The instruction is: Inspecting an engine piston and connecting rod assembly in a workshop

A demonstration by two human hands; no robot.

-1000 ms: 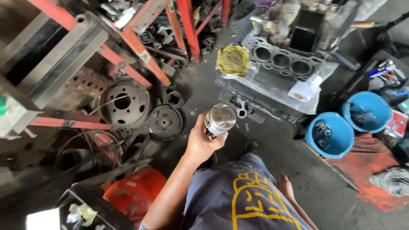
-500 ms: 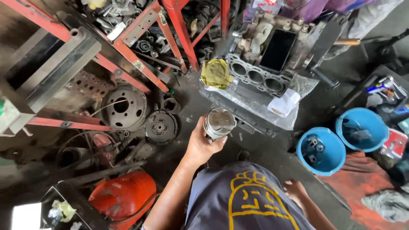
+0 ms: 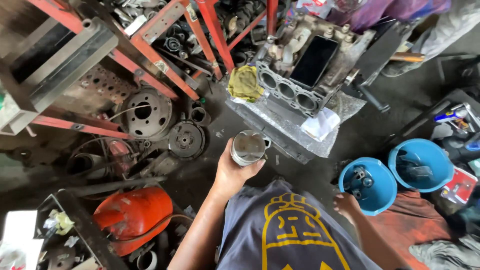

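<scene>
My left hand (image 3: 234, 172) holds a round metal piston (image 3: 247, 147) upright in front of my chest, crown towards me. My right hand (image 3: 346, 203) hangs low at my side, fingers loosely curled and holding nothing, just beside a blue bowl (image 3: 367, 185) with metal parts in it. Ahead on the floor lies an engine block (image 3: 305, 70) with three open cylinder bores, resting on a sheet of clear plastic (image 3: 280, 125).
A yellow rag (image 3: 244, 82) and a white cloth (image 3: 321, 124) lie by the block. A second blue bowl (image 3: 421, 165) sits at right. Red steel frame (image 3: 165, 47), brake hubs (image 3: 145, 112), an orange gas cylinder (image 3: 132, 215) and scrap crowd the left.
The view has tilted and shifted, so the engine block sits lower and nearer the centre. My left hand keeps the piston at the same height. My right hand has come into view by the blue bowl.
</scene>
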